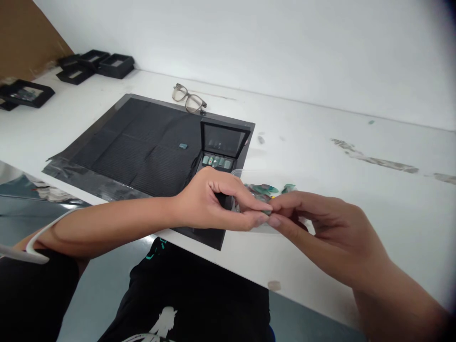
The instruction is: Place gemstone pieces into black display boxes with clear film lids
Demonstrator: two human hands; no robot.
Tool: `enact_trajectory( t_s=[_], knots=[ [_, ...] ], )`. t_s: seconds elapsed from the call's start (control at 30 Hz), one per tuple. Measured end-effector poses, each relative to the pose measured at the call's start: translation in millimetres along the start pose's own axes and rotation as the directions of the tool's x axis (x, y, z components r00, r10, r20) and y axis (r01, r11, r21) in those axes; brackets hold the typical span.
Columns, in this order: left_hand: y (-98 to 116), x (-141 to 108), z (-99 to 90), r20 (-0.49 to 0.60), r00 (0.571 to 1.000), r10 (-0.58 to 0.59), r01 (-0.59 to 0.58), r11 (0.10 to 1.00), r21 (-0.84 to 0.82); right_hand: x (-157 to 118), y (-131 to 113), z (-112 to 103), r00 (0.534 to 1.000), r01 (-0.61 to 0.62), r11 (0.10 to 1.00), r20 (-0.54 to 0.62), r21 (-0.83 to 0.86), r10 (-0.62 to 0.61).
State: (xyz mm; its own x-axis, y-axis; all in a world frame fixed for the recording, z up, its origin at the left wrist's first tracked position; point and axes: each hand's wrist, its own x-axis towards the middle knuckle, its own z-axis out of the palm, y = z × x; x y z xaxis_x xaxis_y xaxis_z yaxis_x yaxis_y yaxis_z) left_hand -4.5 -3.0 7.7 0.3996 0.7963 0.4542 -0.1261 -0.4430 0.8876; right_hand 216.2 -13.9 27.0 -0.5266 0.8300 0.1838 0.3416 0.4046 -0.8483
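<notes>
My left hand [228,199] and my right hand [320,225] meet fingertip to fingertip. Both pinch a small green press-on nail [266,212], mostly covered by the fingers. Just behind them, a clear plastic container [238,172] holds a loose pile of green press-on nails [262,189], partly hidden by my hands. Beyond my left hand a black display box [225,137] stands with its windowed lid raised. A row of green nails [216,162] lies inside it, some with small decorations. The front of the box is hidden behind my left hand.
A black mat [149,137] lies under the box, with one small green nail [183,146] on it. Eyeglasses [188,98] rest at its back edge. Several black boxes [116,65] sit at the far left. White tabletop [320,180] extends right, against a white wall.
</notes>
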Motion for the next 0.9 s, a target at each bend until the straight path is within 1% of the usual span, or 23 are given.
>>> enact_trajectory(
  t_s=[0.1, 0.3, 0.37, 0.5, 0.63, 0.77, 0.9],
  knots=[
    [0.1, -0.8, 0.1, -0.013, 1.0, -0.017, 0.016, 0.999, -0.034, -0.7, 0.1, 0.3, 1.0, 0.012, 0.999, -0.023, -0.032, -0.012],
    [0.9, -1.4, -2.9, -0.01, 0.999, -0.045, 0.044, 0.996, -0.074, 1.4, 1.7, -1.4, 1.0, 0.021, 0.996, 0.0, -0.087, -0.021],
    [1.2, -1.1, -3.7, -0.003, 0.998, -0.055, 0.055, 0.996, -0.066, 1.2, 2.1, -1.1, 0.999, 0.038, 0.994, -0.014, -0.099, -0.04],
    [1.7, -0.3, -3.9, 0.005, 0.998, -0.062, 0.062, 0.997, -0.052, 0.9, -0.2, 1.1, 0.985, 0.128, 0.975, -0.089, -0.179, -0.146],
    [2.5, 0.0, -2.5, 0.004, 0.995, -0.096, 0.096, 0.995, -0.034, 2.1, -3.3, 2.9, 0.95, 0.22, 0.919, -0.143, -0.328, -0.279],
    [3.0, 0.2, -0.8, -0.013, 0.995, -0.104, 0.103, 0.994, -0.031, 1.1, -1.3, 2.0, 0.913, 0.295, 0.862, -0.143, -0.413, -0.381],
    [2.4, 0.8, -0.5, -0.03, 0.996, -0.079, 0.077, 0.995, -0.069, -1.4, 3.2, 0.2, 0.909, 0.315, 0.832, -0.107, -0.457, -0.403]
  ],
)
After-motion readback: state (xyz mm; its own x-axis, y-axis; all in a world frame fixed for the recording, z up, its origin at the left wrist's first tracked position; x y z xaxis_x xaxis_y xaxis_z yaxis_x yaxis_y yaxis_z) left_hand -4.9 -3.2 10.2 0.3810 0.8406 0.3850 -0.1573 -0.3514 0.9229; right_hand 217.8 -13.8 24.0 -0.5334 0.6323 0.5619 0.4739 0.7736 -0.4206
